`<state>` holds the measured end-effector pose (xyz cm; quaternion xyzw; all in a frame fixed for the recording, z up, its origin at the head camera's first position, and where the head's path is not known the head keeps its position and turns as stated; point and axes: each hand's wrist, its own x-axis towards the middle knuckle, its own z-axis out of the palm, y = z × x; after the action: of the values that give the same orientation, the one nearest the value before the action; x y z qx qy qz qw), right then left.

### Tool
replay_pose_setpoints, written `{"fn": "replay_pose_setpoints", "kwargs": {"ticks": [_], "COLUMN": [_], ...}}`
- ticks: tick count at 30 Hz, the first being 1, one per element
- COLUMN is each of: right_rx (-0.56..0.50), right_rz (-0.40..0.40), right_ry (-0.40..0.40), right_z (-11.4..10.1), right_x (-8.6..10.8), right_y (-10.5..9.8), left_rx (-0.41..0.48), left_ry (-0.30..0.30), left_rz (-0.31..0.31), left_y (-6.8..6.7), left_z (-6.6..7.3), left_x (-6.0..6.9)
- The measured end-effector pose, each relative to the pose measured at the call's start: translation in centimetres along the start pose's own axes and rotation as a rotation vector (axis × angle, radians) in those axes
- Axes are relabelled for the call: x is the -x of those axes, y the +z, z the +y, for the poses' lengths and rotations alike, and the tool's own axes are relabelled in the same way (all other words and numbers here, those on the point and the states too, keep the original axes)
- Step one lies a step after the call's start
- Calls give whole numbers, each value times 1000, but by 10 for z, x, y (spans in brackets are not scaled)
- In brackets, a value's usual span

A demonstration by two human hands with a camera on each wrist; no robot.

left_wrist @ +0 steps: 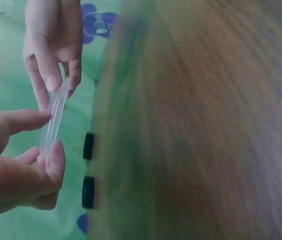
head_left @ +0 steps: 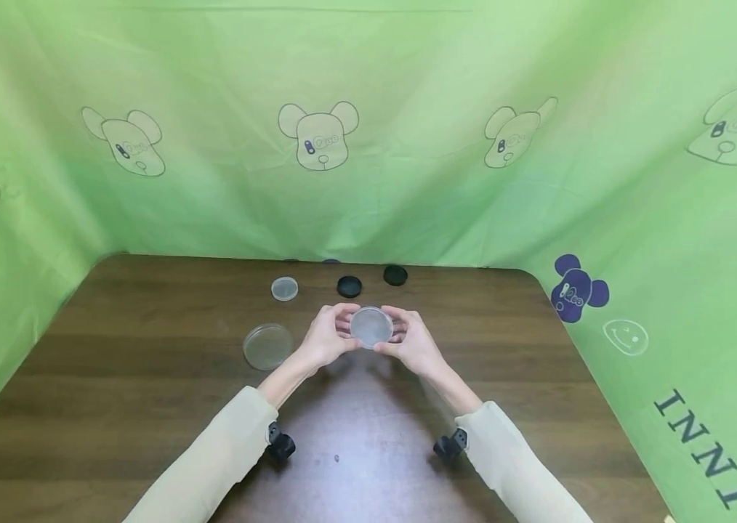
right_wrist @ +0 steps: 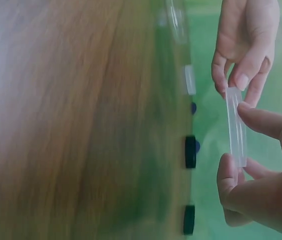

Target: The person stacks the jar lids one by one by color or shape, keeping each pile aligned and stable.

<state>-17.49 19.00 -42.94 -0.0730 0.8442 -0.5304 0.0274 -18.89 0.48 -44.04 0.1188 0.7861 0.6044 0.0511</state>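
Between both hands, a round clear petri dish [head_left: 371,327] is held above the table. My left hand [head_left: 328,338] grips its left side, thumb below and fingers at the upper rim. On the opposite side, my right hand [head_left: 414,343] grips it in the same way. Seen edge-on in the left wrist view, the dish [left_wrist: 55,117] shows stacked rims, pinched between thumbs and fingers. The right wrist view also shows the dish [right_wrist: 236,127] nearly edge-on, with both hands on it.
On the table [head_left: 146,407] lie a large clear dish [head_left: 268,347] beside the left forearm and a small clear dish [head_left: 285,289] farther back. Two round black dishes or lids, one [head_left: 349,286] and another [head_left: 396,274], lie behind the hands. A green printed cloth [head_left: 408,203] surrounds the table.
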Motion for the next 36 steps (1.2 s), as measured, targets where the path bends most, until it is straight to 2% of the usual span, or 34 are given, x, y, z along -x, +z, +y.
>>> {"fn": "replay_pose_setpoints", "kwargs": {"ticks": [9,14,21,25,36], "right_rx": [-45,-71,-20,-9,51], "right_rz": [-9,2,1,-30,-78], "right_ry": [-29,-50,-46,-57,-95], "right_z": [-8,-16,-20,-21,-33], "right_x": [-5,-8,-11,-12,-20], "right_y": [31,49,70,83,111], "left_rx": [-23,-21,-66,-102,-59], "left_ry": [-66,-63,-74,-96,-110], "left_rz": [12,17,-5,13,-9], "left_y": [-31,-51,-70,-81,-113], "left_z": [-6,-8,-17,-22,-32], "left_x": [10,15,24,30,44]}}
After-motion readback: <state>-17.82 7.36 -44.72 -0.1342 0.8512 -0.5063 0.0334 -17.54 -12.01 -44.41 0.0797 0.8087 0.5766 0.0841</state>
